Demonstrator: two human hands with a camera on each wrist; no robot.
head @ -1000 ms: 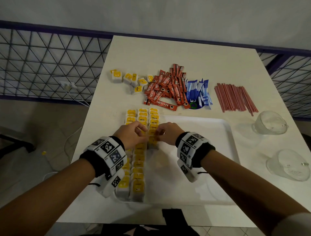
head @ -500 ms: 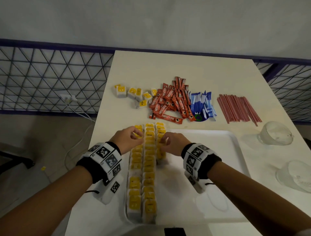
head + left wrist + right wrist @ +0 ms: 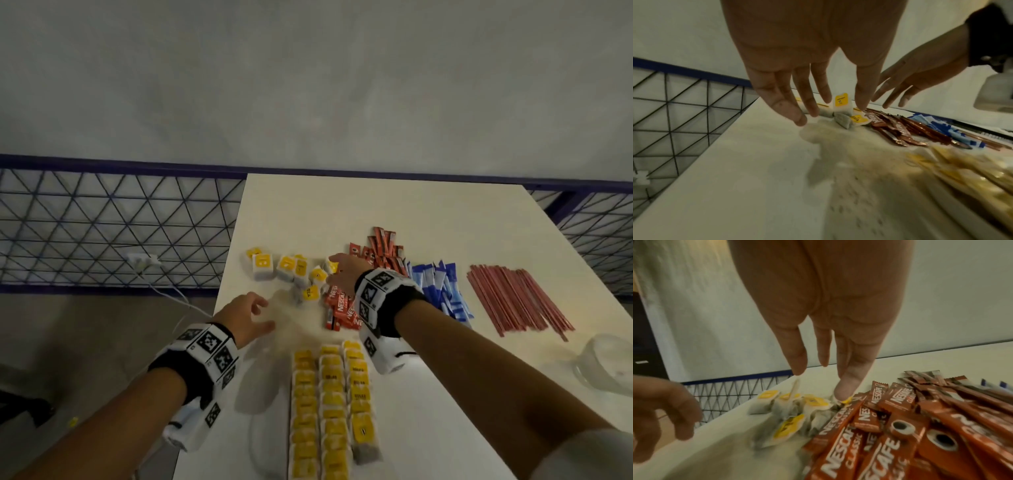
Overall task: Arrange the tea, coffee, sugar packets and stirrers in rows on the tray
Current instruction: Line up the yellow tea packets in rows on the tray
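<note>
Reaching out over the white table, both hands are up at the loose heap of yellow-tagged tea bags, and neither one has anything in it. The left hand hovers just short of the heap, fingers spread and straight in the left wrist view, tips pointing down at the nearest bags with a shadow pooled on the table beneath them. The right hand is further along, right where the tea bags meet the red Nescafe coffee sticks; its fingers hang long and relaxed, the lowest fingertip touching or all but touching a small yellow tag at the edge of the coffee pile, though whether it truly makes contact is hard to tell through the blur. Nothing is pinched, nothing lifted. Right of the coffee lie the blue sugar packets in a loose bunch, and further right again the red stirrers, fanned side by side on the table, well apart from both hands. Nearer the person, the white tray carries three neat rows of tea bags, yellow tags up, packed side by side along its left part and running toward its near edge. At the far right edge a clear glass cup sits on the table beside the tray.
</note>
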